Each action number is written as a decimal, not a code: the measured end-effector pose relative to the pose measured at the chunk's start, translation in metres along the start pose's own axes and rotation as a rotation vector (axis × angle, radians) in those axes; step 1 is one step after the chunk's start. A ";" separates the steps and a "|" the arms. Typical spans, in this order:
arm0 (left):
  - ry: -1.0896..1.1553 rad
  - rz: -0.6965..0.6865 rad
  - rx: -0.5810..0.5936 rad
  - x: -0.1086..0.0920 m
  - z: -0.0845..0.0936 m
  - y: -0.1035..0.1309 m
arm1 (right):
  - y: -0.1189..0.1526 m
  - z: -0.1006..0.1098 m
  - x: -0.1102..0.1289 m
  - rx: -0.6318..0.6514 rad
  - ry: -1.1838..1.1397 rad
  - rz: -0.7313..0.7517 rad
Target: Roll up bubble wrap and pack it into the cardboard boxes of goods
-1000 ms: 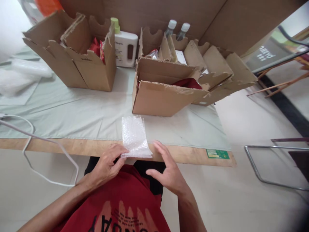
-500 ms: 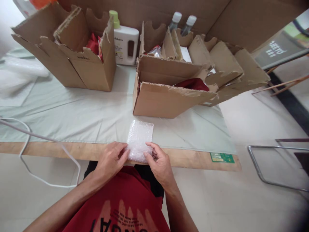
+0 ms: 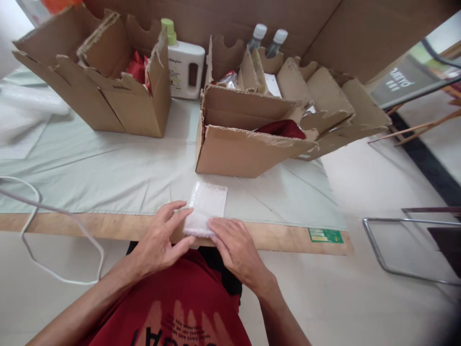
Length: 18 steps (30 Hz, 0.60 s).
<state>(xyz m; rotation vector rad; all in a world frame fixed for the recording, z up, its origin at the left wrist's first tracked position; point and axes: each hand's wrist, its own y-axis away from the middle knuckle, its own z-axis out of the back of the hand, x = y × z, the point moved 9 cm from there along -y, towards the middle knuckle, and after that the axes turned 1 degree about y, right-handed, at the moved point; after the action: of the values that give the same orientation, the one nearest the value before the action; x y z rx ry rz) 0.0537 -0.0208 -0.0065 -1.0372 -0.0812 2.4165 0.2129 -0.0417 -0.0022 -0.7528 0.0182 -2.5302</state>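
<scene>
A small rectangular bubble-wrap packet [image 3: 207,206] lies at the table's front edge, its lower end over the wooden strip. My left hand [image 3: 167,235] is at its left side, fingers spread, the fingertips touching or just beside the packet's edge. On the packet's lower right part rests my right hand [image 3: 234,242], its fingers stretched out flat and side by side. Whatever lies under the right fingers is hidden.
Cardboard bins [image 3: 230,151] stand behind the packet, with more bins [image 3: 140,108] at the back left. A white bottle [image 3: 185,69] sits between them. Bubble wrap [image 3: 32,103] lies far left; a white cable [image 3: 57,209] loops over the front edge.
My left fingers have spread apart. My right hand has gone from pinching at the packet's right edge to lying flat on it. The view has shifted slightly.
</scene>
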 end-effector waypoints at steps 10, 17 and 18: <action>0.103 0.199 0.022 0.024 -0.018 -0.028 | -0.008 0.001 -0.050 -0.049 -0.436 -0.450; -0.224 0.335 0.045 0.033 -0.021 -0.050 | 0.002 0.024 -0.034 -0.449 0.137 -0.227; -0.259 0.352 0.057 0.034 -0.021 -0.051 | 0.002 0.021 -0.029 -0.438 0.173 -0.192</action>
<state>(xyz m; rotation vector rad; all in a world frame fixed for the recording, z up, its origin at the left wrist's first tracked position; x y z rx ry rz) 0.0704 0.0365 -0.0312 -0.7582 0.0891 2.8442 0.2456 -0.0276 0.0005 -0.7194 0.6021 -2.8053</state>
